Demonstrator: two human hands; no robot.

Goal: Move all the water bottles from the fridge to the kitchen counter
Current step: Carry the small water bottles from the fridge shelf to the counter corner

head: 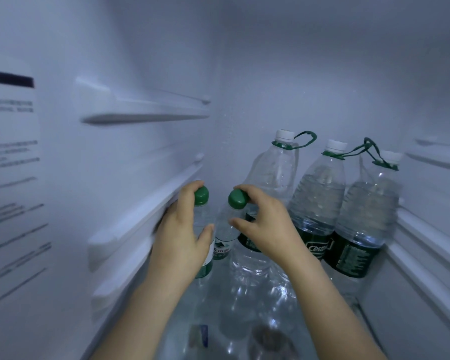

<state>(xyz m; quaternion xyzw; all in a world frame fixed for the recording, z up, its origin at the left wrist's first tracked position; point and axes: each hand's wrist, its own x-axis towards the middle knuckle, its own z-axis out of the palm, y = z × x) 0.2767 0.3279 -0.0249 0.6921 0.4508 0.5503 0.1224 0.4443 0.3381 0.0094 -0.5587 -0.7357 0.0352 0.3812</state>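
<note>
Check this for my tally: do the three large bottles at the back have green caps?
No: all three large bottles wear white caps; only their carry loops are green.

Mostly plastic, clear or white, some of it glossy

The left small bottle (203, 216) and right small bottle (225, 229) were clear glossy plastic, with green caps (201, 195) of smooth plastic and shiny printed label wraps (222, 252). The large bottles (317, 201) were ribbed clear plastic, glinting, with ridged white caps (285, 135) and thin green plastic carry loops (306, 138). The fridge walls (140, 61) looked smooth matt white plastic, the shelf (182, 320) a reflective glassy sheet, and the sticker (11, 152) flat printed paper or film.
</note>
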